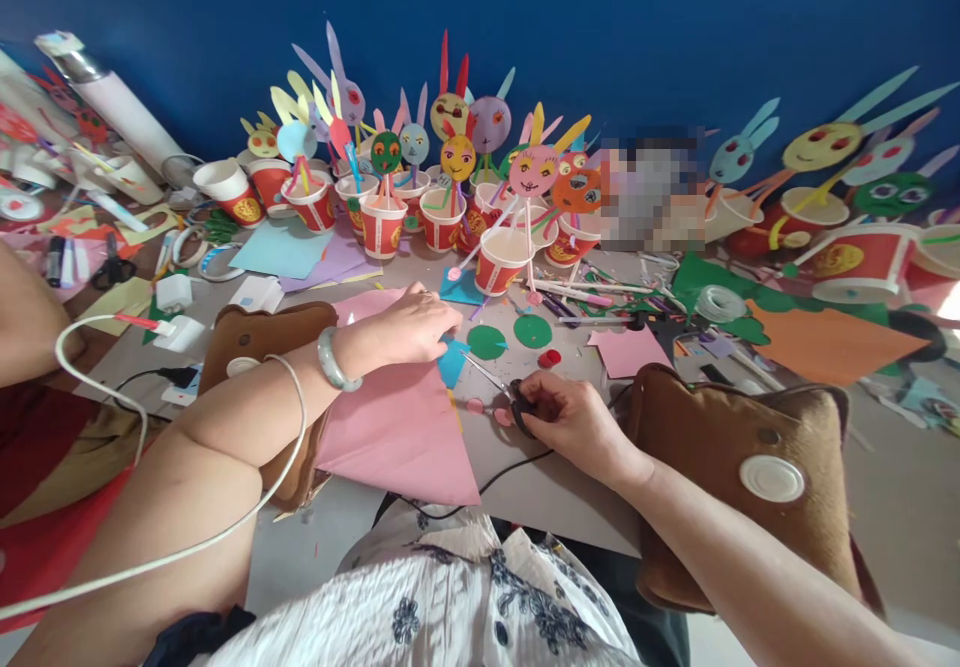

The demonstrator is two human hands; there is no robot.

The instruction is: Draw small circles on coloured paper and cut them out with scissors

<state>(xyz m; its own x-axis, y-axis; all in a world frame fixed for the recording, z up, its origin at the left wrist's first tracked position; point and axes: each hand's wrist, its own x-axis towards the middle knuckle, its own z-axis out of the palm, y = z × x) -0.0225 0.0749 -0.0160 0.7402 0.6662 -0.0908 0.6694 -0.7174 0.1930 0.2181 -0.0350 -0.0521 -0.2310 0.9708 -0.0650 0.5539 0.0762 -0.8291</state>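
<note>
My left hand (420, 325), closed, pinches a small piece of blue paper (453, 363) above a large pink sheet (397, 427). In my right hand (570, 415) is a pair of scissors (517, 402), its fingers through the black handles. The blades point left, with their tips at the edge of the blue paper; whether they are cutting into it I cannot tell. Two green paper circles (532, 331) lie just beyond the blades, beside a small red round item (550, 358). Small pink paper discs (502, 416) rest by the scissors.
Paper cups (501, 262) holding paper-faced figures line the blue wall. Brown plush cushions (742, 487) flank the workspace. An orange sheet (832, 342) and a tape roll (721, 304) lie right. A white cable (225, 527) crosses my left arm. Another person's arm (30, 317) is at far left.
</note>
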